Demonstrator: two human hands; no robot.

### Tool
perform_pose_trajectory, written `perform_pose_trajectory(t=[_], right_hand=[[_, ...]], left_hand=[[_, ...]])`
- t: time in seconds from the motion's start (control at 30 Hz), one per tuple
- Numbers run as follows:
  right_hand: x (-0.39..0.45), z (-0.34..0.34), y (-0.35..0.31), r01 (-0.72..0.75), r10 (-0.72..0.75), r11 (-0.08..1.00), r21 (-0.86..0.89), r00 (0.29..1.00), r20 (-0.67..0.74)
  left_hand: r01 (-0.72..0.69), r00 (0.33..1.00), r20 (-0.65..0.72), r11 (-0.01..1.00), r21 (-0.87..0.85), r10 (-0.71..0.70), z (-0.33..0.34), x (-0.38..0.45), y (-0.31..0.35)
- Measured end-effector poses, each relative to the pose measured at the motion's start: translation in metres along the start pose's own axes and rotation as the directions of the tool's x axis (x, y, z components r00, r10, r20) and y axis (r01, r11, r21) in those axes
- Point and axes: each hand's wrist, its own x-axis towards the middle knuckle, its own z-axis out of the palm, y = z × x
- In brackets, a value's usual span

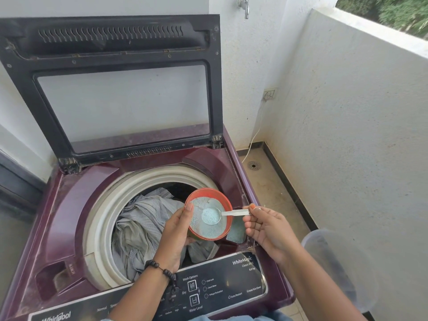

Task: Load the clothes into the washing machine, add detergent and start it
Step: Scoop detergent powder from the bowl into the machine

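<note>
A maroon top-loading washing machine [69, 193] stands with its lid [111, 84] raised. Grey clothes [143, 225] lie in the drum. My left hand [176, 232] grips an orange container [228, 205] of pale blue detergent powder over the drum's right side. My right hand [266, 225] pinches the handle of a clear measuring scoop [212, 216], whose bowl sits full of powder inside the container. A detergent compartment [236, 232] at the drum's right edge holds some blue powder. The control panel [222, 286] runs along the front.
A white wall stands behind and a low balcony wall [347, 112] to the right. A tap [245, 5] sticks out above. A white cable [254, 133] runs from a wall socket [269, 93] to the floor near a drain [254, 166]. A translucent tub [335, 262] stands at my right.
</note>
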Motion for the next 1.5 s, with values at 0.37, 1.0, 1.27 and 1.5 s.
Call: perform_pose_trajectory(t=[0.37,1.0,1.27,1.5], right_hand=[[-0.004,0.001,-0.001,0.034,-0.034,0.999,0.003,0.999,0.014],[-0.004,-0.001,-0.003,0.009,-0.009,1.000,-0.001,1.000,-0.009],[-0.010,-0.012,-0.007,0.004,0.003,0.997,0.079,0.996,-0.086],[-0.018,-0.039,-0.008,0.105,-0.091,0.991,0.088,0.984,-0.154]], left_hand=[[0.008,1.000,0.015,1.000,0.005,-0.008,0.000,-0.001,0.000],[0.024,0.999,0.040,1.000,0.005,-0.024,0.000,0.000,0.000],[0.032,0.999,0.025,0.999,0.015,-0.033,-0.001,0.001,-0.002],[0.038,0.998,-0.058,0.998,0.043,-0.035,0.000,0.006,-0.006]])
